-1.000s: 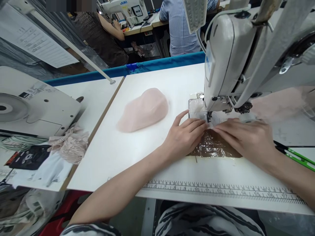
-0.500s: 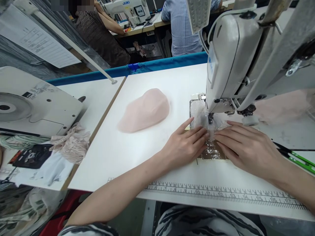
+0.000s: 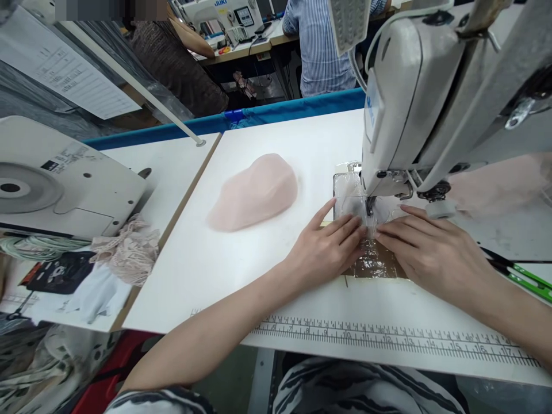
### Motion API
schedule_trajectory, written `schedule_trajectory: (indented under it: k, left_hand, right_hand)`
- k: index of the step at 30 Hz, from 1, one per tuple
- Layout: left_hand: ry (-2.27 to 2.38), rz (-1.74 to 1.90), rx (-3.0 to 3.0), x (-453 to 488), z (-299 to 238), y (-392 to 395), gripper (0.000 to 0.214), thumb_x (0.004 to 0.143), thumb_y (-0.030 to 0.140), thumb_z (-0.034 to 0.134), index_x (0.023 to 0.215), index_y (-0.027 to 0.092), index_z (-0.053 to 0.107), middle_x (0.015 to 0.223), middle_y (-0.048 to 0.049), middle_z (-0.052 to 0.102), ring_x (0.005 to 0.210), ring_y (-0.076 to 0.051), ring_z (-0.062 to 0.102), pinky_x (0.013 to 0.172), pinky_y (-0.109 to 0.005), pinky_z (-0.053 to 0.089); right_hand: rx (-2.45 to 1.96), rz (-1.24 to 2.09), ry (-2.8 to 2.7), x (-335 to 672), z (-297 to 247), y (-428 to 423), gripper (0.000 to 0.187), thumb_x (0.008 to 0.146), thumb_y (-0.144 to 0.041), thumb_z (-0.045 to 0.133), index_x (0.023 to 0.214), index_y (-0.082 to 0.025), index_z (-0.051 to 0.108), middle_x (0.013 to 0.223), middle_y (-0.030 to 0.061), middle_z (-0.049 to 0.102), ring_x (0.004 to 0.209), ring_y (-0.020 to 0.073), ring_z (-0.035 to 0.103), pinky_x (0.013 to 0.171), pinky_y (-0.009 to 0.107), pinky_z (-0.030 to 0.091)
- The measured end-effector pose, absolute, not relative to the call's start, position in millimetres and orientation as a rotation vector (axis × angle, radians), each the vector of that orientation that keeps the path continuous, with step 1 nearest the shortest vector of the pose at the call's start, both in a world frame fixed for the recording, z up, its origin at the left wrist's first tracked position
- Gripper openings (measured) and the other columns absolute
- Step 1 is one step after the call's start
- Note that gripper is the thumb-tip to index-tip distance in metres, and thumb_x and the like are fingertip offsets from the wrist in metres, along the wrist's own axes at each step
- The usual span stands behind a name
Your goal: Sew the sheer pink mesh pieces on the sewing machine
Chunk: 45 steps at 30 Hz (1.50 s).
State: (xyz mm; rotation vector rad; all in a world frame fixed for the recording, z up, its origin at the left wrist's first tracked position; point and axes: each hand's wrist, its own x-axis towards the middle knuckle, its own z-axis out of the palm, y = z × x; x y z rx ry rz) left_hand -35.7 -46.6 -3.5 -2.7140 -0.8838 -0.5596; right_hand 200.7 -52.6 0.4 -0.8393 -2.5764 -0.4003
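My left hand [image 3: 330,247] lies flat on the white table [image 3: 267,264], fingers stretched toward the needle of the white sewing machine [image 3: 414,109]. My right hand [image 3: 431,253] lies flat opposite it, fingertips almost meeting the left ones. Both press on a thin, nearly clear strip of material [image 3: 371,241] that runs under the presser foot [image 3: 370,206] over a taped brown patch. Whether either hand pinches it I cannot make out.
A pale pink fabric pile [image 3: 255,192] lies left of the machine. A printed ruler [image 3: 388,339] runs along the front edge. Lace trim [image 3: 127,253] and another machine [image 3: 64,184] sit at the left. Green-handled scissors [image 3: 521,276] lie right. Two people sit behind.
Both hands have slid slightly toward the presser foot, with the fingertips closer together. The view shifted a little.
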Motion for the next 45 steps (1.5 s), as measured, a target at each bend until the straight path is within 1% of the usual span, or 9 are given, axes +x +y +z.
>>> schedule_trajectory:
  k: [4,8,15,20,27,33,36,40,45]
  left_hand:
    - [-0.886,-0.555,-2.693,-34,-5,-40,0.037,0.104,0.036,0.045,0.122,0.012,0.067,0.122,-0.0105,0.072,0.117,-0.022,0.067,0.121,-0.055,0.034]
    - [-0.910,-0.564,-2.693,-33,-5,-36,0.042,0.104,0.038,0.044,0.126,0.009,0.064,0.127,-0.0129,0.069,0.121,-0.024,0.065,0.121,-0.059,0.031]
    - [-0.916,-0.588,-2.714,-33,-5,-36,0.043,0.104,0.040,0.043,0.125,0.009,0.064,0.125,-0.0112,0.070,0.121,-0.024,0.065,0.121,-0.058,0.030]
    - [-0.942,-0.571,-2.716,-32,-7,-34,0.043,0.105,0.040,0.041,0.126,0.011,0.064,0.127,-0.0110,0.069,0.122,-0.024,0.064,0.121,-0.058,0.029]
    - [-1.033,-0.555,-2.754,-32,-9,-28,0.045,0.105,0.043,0.039,0.129,0.012,0.062,0.131,-0.0101,0.067,0.126,-0.024,0.061,0.123,-0.058,0.025]
    - [-1.115,-0.487,-2.790,-32,-8,-26,0.046,0.105,0.044,0.039,0.135,0.014,0.059,0.137,-0.0107,0.062,0.131,-0.025,0.056,0.122,-0.056,0.024]
    - [-1.135,-0.472,-2.779,-33,-7,-27,0.046,0.104,0.045,0.041,0.135,0.016,0.059,0.138,-0.0101,0.062,0.132,-0.025,0.055,0.121,-0.055,0.026]
    - [-1.131,-0.452,-2.760,-33,-6,-27,0.047,0.104,0.045,0.041,0.136,0.015,0.057,0.139,-0.0081,0.062,0.134,-0.027,0.053,0.120,-0.055,0.027]
    - [-1.173,-0.454,-2.706,-34,-5,-25,0.053,0.104,0.049,0.038,0.138,0.011,0.054,0.142,-0.0102,0.059,0.133,-0.026,0.053,0.122,-0.054,0.026]
  right_hand:
    - [-0.870,-0.459,-2.565,200,-1,-47,0.029,0.086,-0.002,0.052,0.102,-0.013,0.074,0.108,0.0097,0.075,0.095,0.0222,0.069,0.080,0.037,0.054]
    - [-0.904,-0.535,-2.526,198,-1,-44,0.028,0.086,-0.003,0.052,0.102,-0.013,0.073,0.106,0.0072,0.076,0.091,0.0214,0.069,0.072,0.033,0.050]
    - [-0.940,-0.577,-2.524,195,1,-43,0.027,0.086,-0.003,0.054,0.103,-0.012,0.072,0.106,0.0075,0.076,0.092,0.0204,0.068,0.074,0.034,0.045]
    - [-0.954,-0.610,-2.519,195,0,-42,0.029,0.088,-0.004,0.051,0.104,-0.015,0.073,0.106,0.0056,0.076,0.093,0.0201,0.067,0.072,0.033,0.043]
    - [-1.003,-0.637,-2.522,193,-2,-41,0.033,0.087,-0.003,0.049,0.109,-0.013,0.072,0.113,0.0077,0.075,0.097,0.0213,0.066,0.074,0.034,0.041]
    - [-1.014,-0.613,-2.525,197,-3,-40,0.031,0.090,-0.007,0.049,0.111,-0.016,0.071,0.114,0.0075,0.074,0.101,0.0245,0.067,0.081,0.038,0.043]
    - [-1.015,-0.624,-2.503,201,-3,-39,0.030,0.091,-0.010,0.049,0.113,-0.014,0.070,0.111,0.0077,0.075,0.094,0.0258,0.069,0.084,0.042,0.046]
    - [-1.079,-0.650,-2.476,206,-3,-38,0.032,0.093,-0.014,0.046,0.116,-0.015,0.069,0.105,0.0075,0.077,0.077,0.0250,0.068,0.085,0.044,0.047]
    - [-1.119,-0.635,-2.457,209,-2,-38,0.034,0.091,-0.013,0.047,0.116,-0.013,0.070,0.094,0.0097,0.078,0.075,0.0269,0.067,0.089,0.048,0.048]
